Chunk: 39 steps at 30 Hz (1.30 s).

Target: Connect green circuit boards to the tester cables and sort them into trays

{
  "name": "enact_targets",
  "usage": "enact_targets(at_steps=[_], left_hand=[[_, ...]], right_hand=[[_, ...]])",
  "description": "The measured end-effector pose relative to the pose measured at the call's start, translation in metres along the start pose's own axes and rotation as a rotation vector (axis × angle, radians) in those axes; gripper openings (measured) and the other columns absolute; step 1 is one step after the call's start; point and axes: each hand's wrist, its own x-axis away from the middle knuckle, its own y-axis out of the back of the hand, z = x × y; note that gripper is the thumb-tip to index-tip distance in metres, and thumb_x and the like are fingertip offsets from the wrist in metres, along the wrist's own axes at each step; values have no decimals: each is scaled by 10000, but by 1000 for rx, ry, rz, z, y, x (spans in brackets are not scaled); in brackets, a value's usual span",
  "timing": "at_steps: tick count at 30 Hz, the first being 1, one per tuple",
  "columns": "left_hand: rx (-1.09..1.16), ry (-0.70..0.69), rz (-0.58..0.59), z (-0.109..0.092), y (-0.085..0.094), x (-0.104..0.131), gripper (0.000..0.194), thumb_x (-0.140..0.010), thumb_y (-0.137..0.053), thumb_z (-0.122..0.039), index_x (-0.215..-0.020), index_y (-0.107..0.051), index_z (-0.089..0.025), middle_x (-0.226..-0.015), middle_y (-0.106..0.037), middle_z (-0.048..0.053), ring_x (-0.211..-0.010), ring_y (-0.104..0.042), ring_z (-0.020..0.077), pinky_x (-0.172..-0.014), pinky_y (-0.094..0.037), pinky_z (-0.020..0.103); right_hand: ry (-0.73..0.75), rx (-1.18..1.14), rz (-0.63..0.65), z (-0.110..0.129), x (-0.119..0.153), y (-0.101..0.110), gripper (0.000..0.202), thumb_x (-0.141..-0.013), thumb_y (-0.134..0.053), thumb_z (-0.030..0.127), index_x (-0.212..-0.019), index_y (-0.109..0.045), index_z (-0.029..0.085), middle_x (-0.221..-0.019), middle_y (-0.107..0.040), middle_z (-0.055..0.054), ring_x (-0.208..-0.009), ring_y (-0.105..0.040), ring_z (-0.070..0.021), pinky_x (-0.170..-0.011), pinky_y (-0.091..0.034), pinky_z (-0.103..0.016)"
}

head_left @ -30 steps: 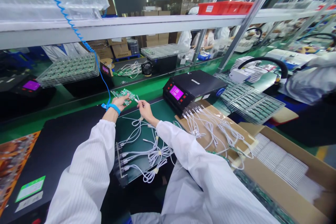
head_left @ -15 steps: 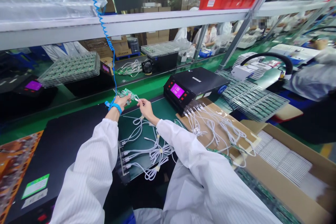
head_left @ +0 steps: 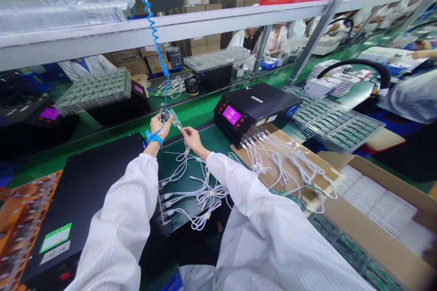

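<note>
My left hand (head_left: 161, 127) is closed around small green circuit boards (head_left: 175, 118) whose ends stick out past the fingers. A blue wrist strap (head_left: 154, 138) with a coiled blue cord (head_left: 154, 32) circles that wrist. Just to the right, my right hand (head_left: 191, 139) pinches a white cable plug (head_left: 180, 129) at the near end of one board. Whether the plug is fully seated I cannot tell. Below the hands, bundled white cables (head_left: 208, 193) lie across the green mat, their ends at a clear-edged fixture (head_left: 164, 213).
A black tester (head_left: 256, 104) with a lit purple screen stands right of my hands, white cables on cardboard before it. Trays of boards (head_left: 337, 122) and a carton (head_left: 368, 209) of white parts sit further right. A black case (head_left: 92, 191) lies left. A shelf (head_left: 205, 20) crosses above; people work beyond.
Both hands have shifted slightly right in the view, and the left hand has turned so the boards point more upright. The right hand still pinches the plug at the board.
</note>
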Motion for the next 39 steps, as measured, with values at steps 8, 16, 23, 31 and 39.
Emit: enact_targets(at_steps=[8, 16, 23, 31, 39], left_hand=[[-164, -129, 238, -6, -1, 9, 106, -662, -807, -263, -704, -719, -222, -729, -689, 31, -846, -632, 257, -843, -436, 311], [-199, -156, 315, -9, -5, 10, 119, -648, -829, -213, -712, -731, -228, -786, -714, 48, -895, -654, 277, -885, -453, 331], [-178, -170, 401, -7, -7, 12, 144, -646, -848, -270, -746, -760, -214, -760, -713, 38, -834, -636, 251, -828, -462, 317], [-153, -147, 501, -5, -4, 10, 200, -651, -864, -361, -701, -726, -224, -703, -669, 7, -824, -617, 246, -841, -473, 346], [-84, 10, 598, -9, 1, 11, 222, -763, -814, -439, -830, -736, -242, -607, -555, -21, -612, -507, 158, -701, -437, 334]], right_hand=[[52, 8, -59, 2, 20, 6, 223, -916, -666, 376, -999, -771, 197, -961, -781, -45, -851, -687, -192, -848, -550, -317], [117, -58, -115, 10, 24, 5, 248, -951, -634, 392, -1032, -758, 194, -978, -767, -39, -891, -687, -178, -870, -541, -298], [214, 17, -203, 20, 21, 10, 244, -988, -589, 356, -1103, -737, 199, -1013, -730, -49, -1030, -665, -188, -1042, -498, -332], [209, -69, -149, 16, 17, 14, 261, -986, -572, 338, -1119, -740, 188, -1016, -664, -57, -945, -648, -164, -890, -557, -272], [282, -22, -127, 9, 18, 22, 288, -1009, -528, 436, -1059, -693, 204, -1035, -609, -75, -934, -632, -169, -802, -598, -274]])
